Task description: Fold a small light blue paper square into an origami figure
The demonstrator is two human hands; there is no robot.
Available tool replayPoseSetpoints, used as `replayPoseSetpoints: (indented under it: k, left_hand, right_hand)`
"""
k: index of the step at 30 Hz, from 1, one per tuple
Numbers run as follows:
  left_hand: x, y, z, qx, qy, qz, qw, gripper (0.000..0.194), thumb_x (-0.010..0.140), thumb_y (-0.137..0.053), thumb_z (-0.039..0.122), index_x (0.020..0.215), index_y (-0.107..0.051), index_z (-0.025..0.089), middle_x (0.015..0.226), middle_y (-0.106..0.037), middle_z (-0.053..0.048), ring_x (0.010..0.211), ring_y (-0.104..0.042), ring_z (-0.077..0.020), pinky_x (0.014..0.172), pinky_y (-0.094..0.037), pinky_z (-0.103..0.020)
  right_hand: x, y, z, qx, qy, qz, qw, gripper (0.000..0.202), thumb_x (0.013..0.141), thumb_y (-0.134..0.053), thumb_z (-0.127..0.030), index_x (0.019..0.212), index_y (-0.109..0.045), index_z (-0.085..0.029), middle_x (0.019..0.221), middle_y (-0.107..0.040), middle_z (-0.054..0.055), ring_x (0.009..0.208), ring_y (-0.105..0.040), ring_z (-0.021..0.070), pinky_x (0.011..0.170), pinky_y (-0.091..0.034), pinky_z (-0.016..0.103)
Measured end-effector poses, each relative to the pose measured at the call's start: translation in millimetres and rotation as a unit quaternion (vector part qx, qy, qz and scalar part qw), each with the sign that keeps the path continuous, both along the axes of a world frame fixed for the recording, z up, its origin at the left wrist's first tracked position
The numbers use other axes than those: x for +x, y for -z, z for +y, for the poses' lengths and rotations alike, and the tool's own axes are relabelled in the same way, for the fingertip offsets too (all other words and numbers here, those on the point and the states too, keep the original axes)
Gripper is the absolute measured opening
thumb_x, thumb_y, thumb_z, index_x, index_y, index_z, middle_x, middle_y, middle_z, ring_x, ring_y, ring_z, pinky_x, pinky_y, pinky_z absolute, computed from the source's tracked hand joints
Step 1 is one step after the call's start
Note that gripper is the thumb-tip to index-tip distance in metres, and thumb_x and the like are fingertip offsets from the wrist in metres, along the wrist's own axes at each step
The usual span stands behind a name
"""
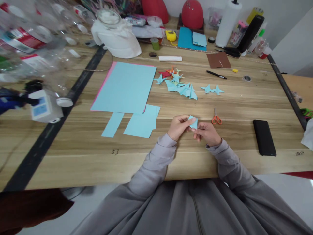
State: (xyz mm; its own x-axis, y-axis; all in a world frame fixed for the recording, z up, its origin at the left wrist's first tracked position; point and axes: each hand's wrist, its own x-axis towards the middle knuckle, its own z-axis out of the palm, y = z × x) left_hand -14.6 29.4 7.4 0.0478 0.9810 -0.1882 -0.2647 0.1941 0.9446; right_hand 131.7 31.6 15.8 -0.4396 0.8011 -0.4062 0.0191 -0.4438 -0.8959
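Left hand: the left hand point(178, 126) is curled, thumb and fingers pinching the left edge of a small folded blue paper point(193, 121) held just above the wooden table point(220, 156).
Right hand: the right hand point(207, 133) pinches the same paper from its lower right — fingertips pressed together on it, touching the left hand's fingers.
Folded blue paper: it sits between the 2 hands, near the table's front edge, tilted with a corner pointing up.
Scissors: small orange-handled scissors point(216, 118) lie at 1 o'clock from the right hand, just beside it, not touched.
Phone: a black phone point(264, 137) lies flat at 3 o'clock from the hands, well apart.
Cut blue sheets: 2 cut blue pieces point(141, 123) lie at 9 o'clock from the hands; a narrow blue strip point(112, 124) lies further left.
Large blue sheet: a large blue sheet point(126, 86) lies at 10 o'clock, over a pink sheet whose edge shows on its left.
Folded figures: a cluster of folded paper figures point(181, 85) — mostly blue, a few red and orange — lies at 12 o'clock, with 2 more blue ones point(212, 89) to its right.
Pen: a black pen point(216, 74) lies at 1 o'clock, beyond the figures.
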Motion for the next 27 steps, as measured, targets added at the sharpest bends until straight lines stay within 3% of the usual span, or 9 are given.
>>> replayPoseSetpoints:
  k: [3,9,13,18,23,27]
  left_hand:
    - [1.0,-1.1,-0.3,0.016,0.004,0.021,1.0,0.036,0.054,-0.083,0.044,0.061,-0.065,0.013,0.05,-0.059,0.001,0.044,-0.05,-0.0084,0.044,-0.042,-0.022]
    - [0.4,0.9,0.9,0.026,-0.067,0.067,0.995,0.033,0.056,-0.082,0.042,0.061,-0.066,0.014,0.049,-0.058,0.002,0.042,-0.047,-0.0077,0.041,-0.037,-0.02]
    - [0.1,1.1,0.4,0.03,-0.065,0.068,0.995,0.034,0.058,-0.08,0.045,0.058,-0.065,0.014,0.047,-0.055,0.002,0.042,-0.045,-0.0073,0.041,-0.036,-0.021]
    - [0.6,0.1,0.3,0.01,-0.05,0.03,0.998,0.042,0.065,-0.074,0.053,0.052,-0.062,0.014,0.045,-0.053,0.002,0.041,-0.046,-0.0077,0.041,-0.037,-0.021]
    - [2.3,-0.7,-1.2,0.006,-0.036,0.027,0.999,0.036,0.052,-0.084,0.043,0.059,-0.066,0.013,0.052,-0.058,0.001,0.045,-0.045,-0.0067,0.043,-0.036,-0.021]
    - [3.6,-1.5,-3.3,0.008,-0.04,0.021,0.999,0.033,0.052,-0.084,0.039,0.056,-0.064,0.013,0.05,-0.057,0.002,0.046,-0.046,-0.0075,0.045,-0.038,-0.021]
  right_hand:
    - [0.1,0.4,-0.7,0.004,-0.016,0.007,1.0,0.037,0.055,-0.083,-0.042,0.068,-0.061,-0.015,0.048,-0.063,-0.003,0.034,-0.051,0.0066,0.035,-0.041,0.018]
    - [-0.3,2.0,-2.5,0.033,-0.053,0.044,0.997,0.041,0.056,-0.084,-0.041,0.079,-0.061,-0.016,0.055,-0.064,-0.004,0.046,-0.059,0.0088,0.049,-0.052,0.022]
    - [-1.0,3.8,-2.1,0.031,-0.011,0.033,0.999,0.044,0.061,-0.076,-0.056,0.072,-0.06,-0.016,0.054,-0.066,-0.002,0.041,-0.057,0.0085,0.044,-0.05,0.021]
    - [0.1,3.4,-0.4,0.047,0.002,0.02,0.999,0.044,0.06,-0.076,-0.057,0.066,-0.058,-0.017,0.05,-0.064,-0.002,0.037,-0.054,0.008,0.039,-0.047,0.02]
    - [-0.4,4.0,-0.9,0.041,-0.01,0.015,0.999,0.045,0.059,-0.076,-0.058,0.066,-0.059,-0.017,0.046,-0.063,-0.003,0.034,-0.052,0.0077,0.037,-0.045,0.019]
    - [-3.1,4.8,-3.4,0.064,-0.006,0.004,0.998,0.047,0.06,-0.073,-0.062,0.064,-0.059,-0.017,0.045,-0.062,-0.003,0.033,-0.052,0.0078,0.036,-0.046,0.019]
